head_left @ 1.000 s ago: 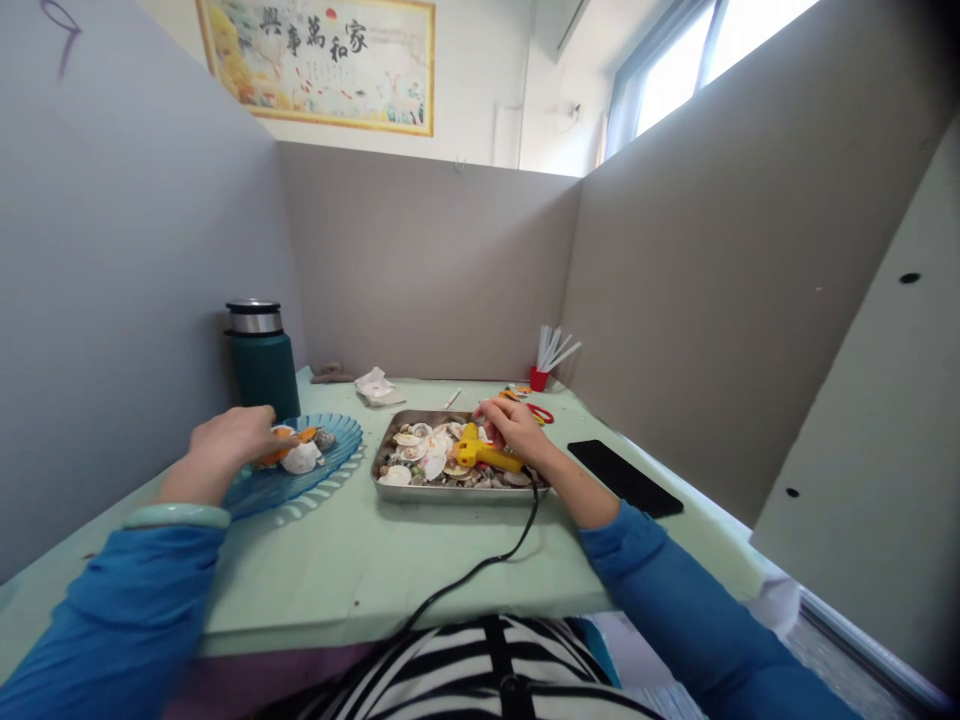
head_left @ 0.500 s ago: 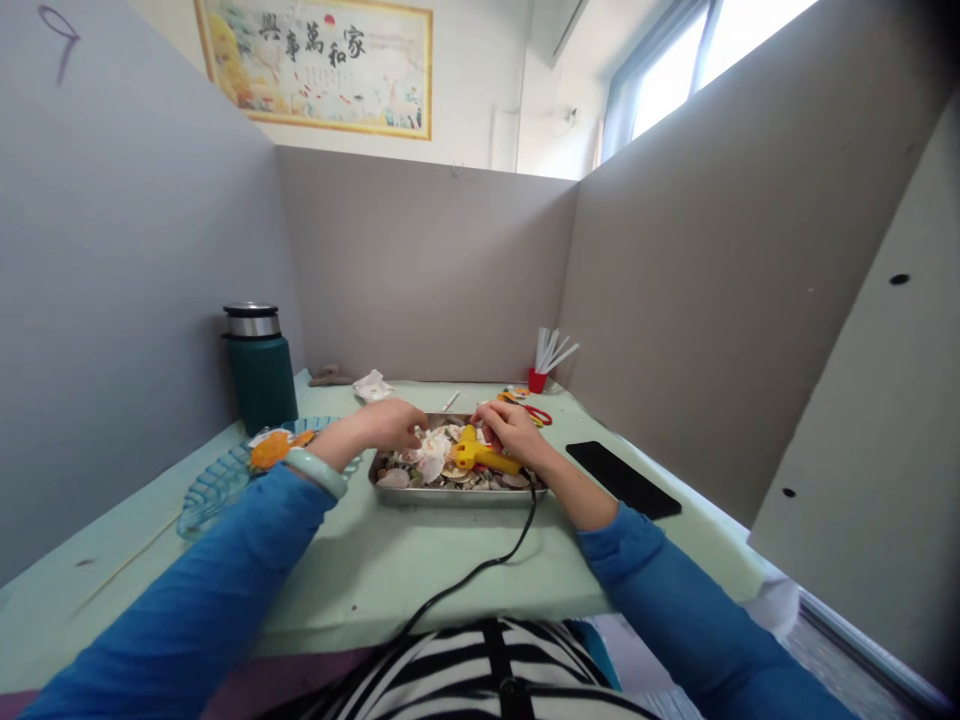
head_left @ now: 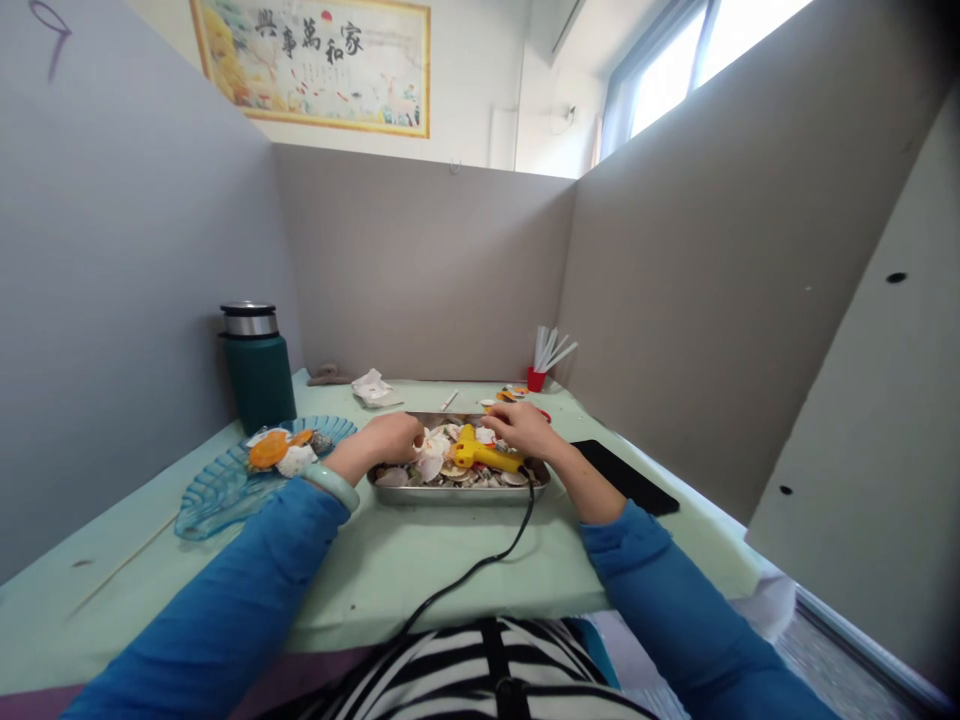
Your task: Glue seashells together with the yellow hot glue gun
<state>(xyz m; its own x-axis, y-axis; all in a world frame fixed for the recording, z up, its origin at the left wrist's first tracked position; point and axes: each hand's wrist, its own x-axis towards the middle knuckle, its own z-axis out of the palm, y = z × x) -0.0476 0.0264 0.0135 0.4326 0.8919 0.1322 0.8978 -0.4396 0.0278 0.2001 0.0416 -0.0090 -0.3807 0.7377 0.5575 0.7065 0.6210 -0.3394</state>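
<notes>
A shallow metal tray (head_left: 450, 497) full of seashells (head_left: 431, 467) stands in front of me. On the shells lies a yellow glue gun (head_left: 487, 456), its black cord running toward my lap. My left hand (head_left: 390, 438), with a pale bangle at the wrist, reaches over the tray's left end. Its fingers are curled down at the white shells, and whatever they pinch is hidden. Over the right end, behind the glue gun, is my right hand (head_left: 523, 428). Its bent fingers look apart above the shells, with nothing visible in them.
A blue glass dish (head_left: 214, 495) holding orange and white shells stands left, near a green bottle (head_left: 259, 380). Crumpled tissue (head_left: 373, 388), orange pieces (head_left: 507, 396) and a red cup (head_left: 536, 380) of white sticks are behind. A black phone-like slab (head_left: 630, 478) lies right. Grey partitions surround the table.
My left hand has moved slightly right and down, its fingers curling closer to the shells. My right hand has shifted a little to the right. The glue gun stays in place.
</notes>
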